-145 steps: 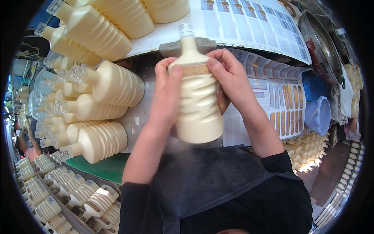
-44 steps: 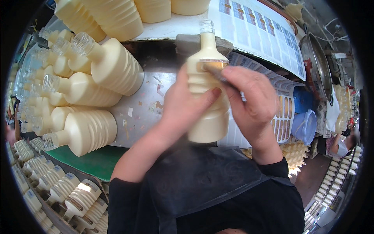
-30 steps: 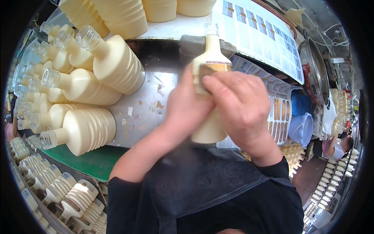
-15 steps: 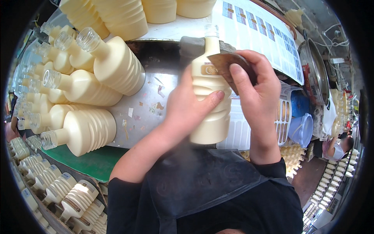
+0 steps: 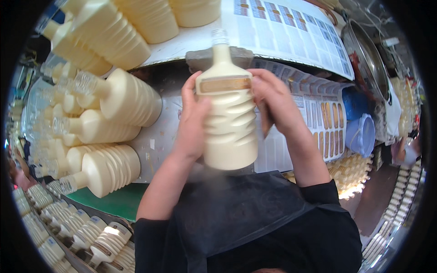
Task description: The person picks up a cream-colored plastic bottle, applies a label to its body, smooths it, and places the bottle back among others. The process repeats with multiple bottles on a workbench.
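In front of me stands a cream plastic bottle (image 5: 230,132) with ridged sides and a clear threaded neck. Across its shoulder lies a gold-brown label (image 5: 226,83). My left hand (image 5: 193,120) is closed round the bottle's left side, thumb toward the front. At the label's right end, my right hand (image 5: 275,98) touches the bottle with bent fingers, somewhat blurred. A flat brown scraper (image 5: 266,119) pokes out below its palm, mostly hidden by the hand. Behind the bottle's neck sits a grey block (image 5: 243,55).
Similar cream bottles lie stacked at left, like this bottle (image 5: 111,172). Label sheets (image 5: 291,36) cover the white surface at the back; another label sheet (image 5: 314,98) lies to the right. Beyond are a blue-purple bucket (image 5: 362,136) and a metal pan (image 5: 366,57). Labelled bottles (image 5: 109,241) fill the lower left.
The scraper has come off the label and now hangs below my right palm. The bottle has turned so its label faces me. My left hand has shifted to the bottle's left side.
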Motion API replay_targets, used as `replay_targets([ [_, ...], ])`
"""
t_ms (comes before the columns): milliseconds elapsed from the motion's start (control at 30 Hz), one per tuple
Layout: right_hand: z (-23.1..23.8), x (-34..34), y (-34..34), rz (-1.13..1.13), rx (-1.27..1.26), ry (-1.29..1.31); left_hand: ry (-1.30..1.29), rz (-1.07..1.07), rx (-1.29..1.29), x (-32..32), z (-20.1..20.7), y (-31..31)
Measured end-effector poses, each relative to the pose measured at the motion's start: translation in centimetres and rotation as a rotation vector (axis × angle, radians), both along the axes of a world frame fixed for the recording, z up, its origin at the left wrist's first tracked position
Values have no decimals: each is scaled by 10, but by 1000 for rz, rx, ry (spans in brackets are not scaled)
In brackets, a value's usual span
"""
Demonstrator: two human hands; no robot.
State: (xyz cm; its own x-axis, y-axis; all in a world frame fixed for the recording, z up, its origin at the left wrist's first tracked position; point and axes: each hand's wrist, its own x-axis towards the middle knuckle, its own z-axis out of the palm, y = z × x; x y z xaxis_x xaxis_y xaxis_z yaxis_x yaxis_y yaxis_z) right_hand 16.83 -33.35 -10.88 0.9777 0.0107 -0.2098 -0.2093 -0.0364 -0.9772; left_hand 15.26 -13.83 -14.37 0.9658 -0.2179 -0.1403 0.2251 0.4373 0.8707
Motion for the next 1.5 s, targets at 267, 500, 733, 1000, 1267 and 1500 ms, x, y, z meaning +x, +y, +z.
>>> replay_targets([
  [267,8,0,0,132,-421,-113,-205,81,192,18,15,-4],
  [500,3,11,2,145,-462,11,-59,86,347,22,25,-18],
  [733,-27,10,3,74,2,-115,-27,111,424,24,33,-24],
  [1000,-28,17,-3,121,27,-136,21,141,197,25,33,-21],
  [1267,-11,22,-1,159,-341,-124,15,140,414,25,32,-25],
  [1500,-25,17,-6,170,-158,-162,-21,152,476,25,33,-28],
])
